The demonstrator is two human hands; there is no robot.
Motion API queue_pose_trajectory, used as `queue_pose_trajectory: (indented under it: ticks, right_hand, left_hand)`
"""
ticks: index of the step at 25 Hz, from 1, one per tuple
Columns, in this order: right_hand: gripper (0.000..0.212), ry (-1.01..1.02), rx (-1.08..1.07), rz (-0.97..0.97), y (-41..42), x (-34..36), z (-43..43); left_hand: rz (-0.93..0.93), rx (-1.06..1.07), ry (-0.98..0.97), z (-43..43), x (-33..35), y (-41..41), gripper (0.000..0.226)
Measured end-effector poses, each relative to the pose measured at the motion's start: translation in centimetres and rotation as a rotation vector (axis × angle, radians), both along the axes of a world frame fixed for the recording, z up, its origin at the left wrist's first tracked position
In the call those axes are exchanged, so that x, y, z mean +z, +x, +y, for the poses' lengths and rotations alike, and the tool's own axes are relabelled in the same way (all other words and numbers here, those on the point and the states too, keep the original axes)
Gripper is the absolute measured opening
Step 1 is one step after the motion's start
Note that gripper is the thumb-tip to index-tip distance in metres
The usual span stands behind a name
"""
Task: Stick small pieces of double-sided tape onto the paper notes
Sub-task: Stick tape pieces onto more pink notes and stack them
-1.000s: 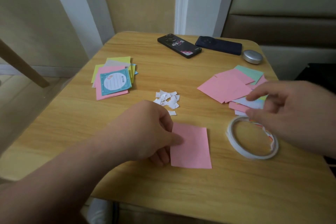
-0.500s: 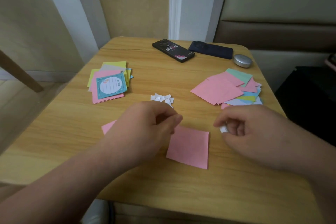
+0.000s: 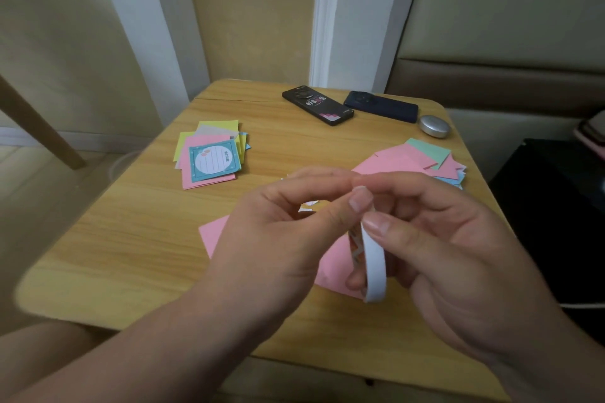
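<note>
My right hand (image 3: 435, 245) holds the thin white roll of double-sided tape (image 3: 373, 265) upright above the table, thumb pressed on its top edge. My left hand (image 3: 281, 232) meets it from the left, thumb and forefinger pinching at the top of the roll, where the tape end is. Beneath both hands lie two pink paper notes (image 3: 212, 232), mostly hidden. A pile of small white backing scraps (image 3: 309, 204) peeks out between my left fingers.
A stack of coloured notes topped by a teal card (image 3: 211, 159) lies at the left. A spread of pink, green and blue notes (image 3: 425, 160) lies at the right. Two phones (image 3: 317, 105) and a silver oval case (image 3: 434, 126) sit at the far table edge.
My right hand picked the tape roll off the table and raised it upright. My left hand let go of the pink note and came up to the roll. The view tilted up.
</note>
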State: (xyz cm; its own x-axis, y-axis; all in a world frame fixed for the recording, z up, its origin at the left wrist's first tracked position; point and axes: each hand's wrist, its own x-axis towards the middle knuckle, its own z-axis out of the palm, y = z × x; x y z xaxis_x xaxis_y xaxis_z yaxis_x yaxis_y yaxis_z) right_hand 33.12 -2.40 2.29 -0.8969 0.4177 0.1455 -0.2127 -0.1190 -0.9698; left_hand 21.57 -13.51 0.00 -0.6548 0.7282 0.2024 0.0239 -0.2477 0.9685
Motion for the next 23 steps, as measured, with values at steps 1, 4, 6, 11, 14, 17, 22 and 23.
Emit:
queue_pose_trajectory:
  ticks: [1, 4, 6, 11, 14, 17, 22, 23]
  right_hand:
    - [0.026, 0.011, -0.017, -0.004, 0.0, -0.1, -0.2]
    - [0.029, 0.029, -0.046, -0.004, -0.1, -0.2, -0.9]
    - [0.029, 0.007, -0.082, -0.009, -0.2, -0.1, -1.4]
    - [0.054, -0.086, -0.152, -0.014, -0.7, -0.7, -2.3]
    - [0.042, -0.085, -0.123, -0.061, -1.0, -1.0, -2.4]
    - [0.022, -0.052, -0.089, -0.060, -1.1, -1.0, -2.5]
    - [0.019, -0.002, -0.146, -0.092, -1.2, -0.7, -2.6]
    - [0.022, 0.026, -0.161, -0.104, -1.2, -0.6, -2.7]
  left_hand:
    - [0.006, -0.004, 0.007, -0.1, 0.1, 0.1, 0.026]
    - [-0.013, -0.059, 0.018, -0.3, 0.2, 0.3, 0.027]
    - [-0.019, -0.067, 0.004, -0.4, 0.2, 0.3, 0.027]
    - [0.008, 0.064, 0.003, -0.5, 0.5, 0.8, 0.020]
    - [0.049, 0.133, 0.017, -0.5, 0.8, 1.2, 0.021]
    - [0.133, 0.168, 0.040, -0.5, 1.0, 1.2, 0.019]
    - [0.309, 0.263, -0.012, -0.5, 1.4, 1.2, 0.015]
    - [0.321, 0.282, -0.025, -0.3, 1.5, 1.2, 0.016]
